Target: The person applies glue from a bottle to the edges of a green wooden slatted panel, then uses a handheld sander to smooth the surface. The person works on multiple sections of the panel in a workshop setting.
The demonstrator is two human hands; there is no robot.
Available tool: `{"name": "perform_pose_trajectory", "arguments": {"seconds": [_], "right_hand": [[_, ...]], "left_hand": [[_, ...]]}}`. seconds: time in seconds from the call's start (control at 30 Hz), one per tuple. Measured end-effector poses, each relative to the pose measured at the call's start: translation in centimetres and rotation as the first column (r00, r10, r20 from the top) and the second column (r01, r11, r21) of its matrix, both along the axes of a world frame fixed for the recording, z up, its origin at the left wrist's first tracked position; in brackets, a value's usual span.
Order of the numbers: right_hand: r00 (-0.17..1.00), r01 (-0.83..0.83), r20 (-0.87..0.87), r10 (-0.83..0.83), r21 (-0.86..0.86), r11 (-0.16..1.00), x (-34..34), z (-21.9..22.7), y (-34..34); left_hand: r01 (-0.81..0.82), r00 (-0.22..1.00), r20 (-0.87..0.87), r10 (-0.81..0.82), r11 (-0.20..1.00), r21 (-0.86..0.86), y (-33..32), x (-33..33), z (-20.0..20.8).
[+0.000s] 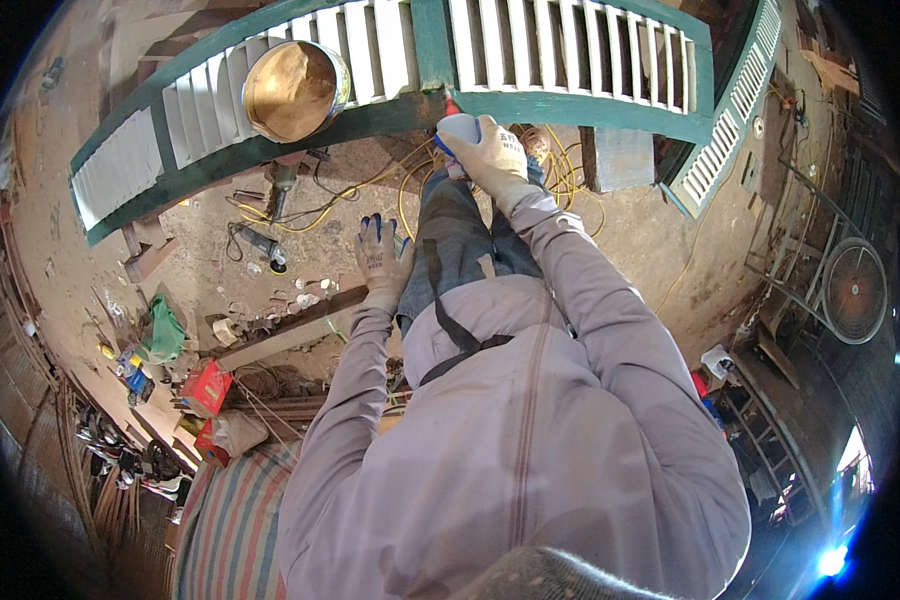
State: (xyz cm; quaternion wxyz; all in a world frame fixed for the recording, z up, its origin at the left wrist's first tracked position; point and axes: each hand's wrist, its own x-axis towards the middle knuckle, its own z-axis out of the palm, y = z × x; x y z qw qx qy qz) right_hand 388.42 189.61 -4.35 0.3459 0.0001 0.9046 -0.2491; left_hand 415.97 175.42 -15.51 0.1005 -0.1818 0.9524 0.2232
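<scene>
A white squeeze bottle with a red nozzle is in my gloved right hand, fingers wrapped round it. Its nozzle points away from me and meets the lower rail of a green-framed louvred shutter with white slats; whether it touches the wood I cannot tell. Beside my left thigh hangs my gloved left hand, its blue-tipped fingers apart and nothing in them. On the shutter, left of the bottle, sits a round tin with tan, powdery-looking contents.
A second green shutter leans at the right, near a grey block. Yellow hose winds across the floor by an angle grinder. A round fan stands far right; a red box lies lower left.
</scene>
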Motion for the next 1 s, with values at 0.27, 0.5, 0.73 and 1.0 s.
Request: {"name": "perform_pose_trajectory", "arguments": {"seconds": [0.27, 0.5, 0.73, 1.0], "right_hand": [[1.0, 0.008, 0.029, -0.008, -0.03, 1.0, 0.2, 0.1, -0.1], [0.992, -0.002, 0.125, 0.006, -0.034, 0.999, -0.1, 0.8, -2.0], [0.993, -0.005, 0.116, 0.011, -0.05, 0.999, -0.2, 0.8, -2.2], [0.999, 0.045, -0.012, -0.045, -0.016, 0.999, 0.3, -0.3, 0.0]], "left_hand": [[-0.025, 0.999, -0.033, 0.025, 1.0, 0.016, 0.1, 0.3, -0.8], [-0.035, 0.998, -0.057, 0.037, 0.999, 0.025, -0.1, 0.8, -1.3], [-0.049, 0.999, -0.019, 0.049, 0.998, 0.027, -0.1, 0.7, -1.3], [-0.042, 0.999, -0.008, 0.042, 0.999, 0.028, 0.0, 0.0, -1.8]]}}
